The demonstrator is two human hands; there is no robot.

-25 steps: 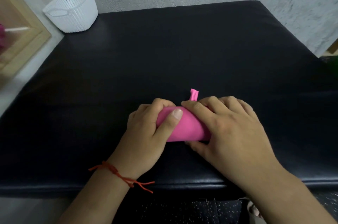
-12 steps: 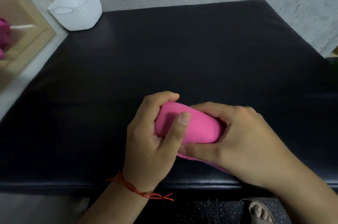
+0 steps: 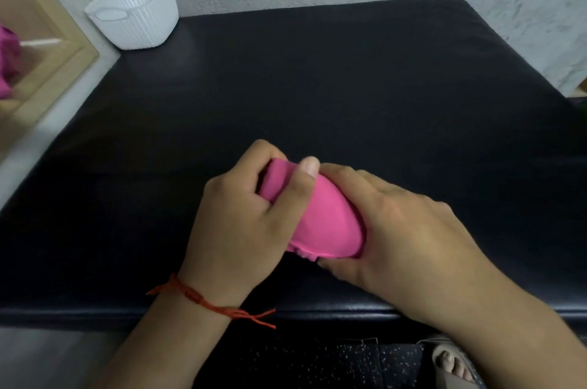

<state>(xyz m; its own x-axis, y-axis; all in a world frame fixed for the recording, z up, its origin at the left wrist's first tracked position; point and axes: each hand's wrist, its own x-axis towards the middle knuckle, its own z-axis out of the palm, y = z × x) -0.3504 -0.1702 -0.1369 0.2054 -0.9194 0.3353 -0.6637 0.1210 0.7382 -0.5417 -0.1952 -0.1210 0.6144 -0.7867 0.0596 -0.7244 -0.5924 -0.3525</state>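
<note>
Fingers of both hands curl around the pink rolled cloth (image 3: 320,217), gripping it between them.

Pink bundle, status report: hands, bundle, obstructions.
Left hand grips pink bundle, far end. Right hand wraps near end. White basket at far corner, well clear.

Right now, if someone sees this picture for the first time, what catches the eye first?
The bright pink bundle stands out near the front edge of the black padded surface, gripped by the left hand and the right hand. A white basket sits by the far left corner.
</note>
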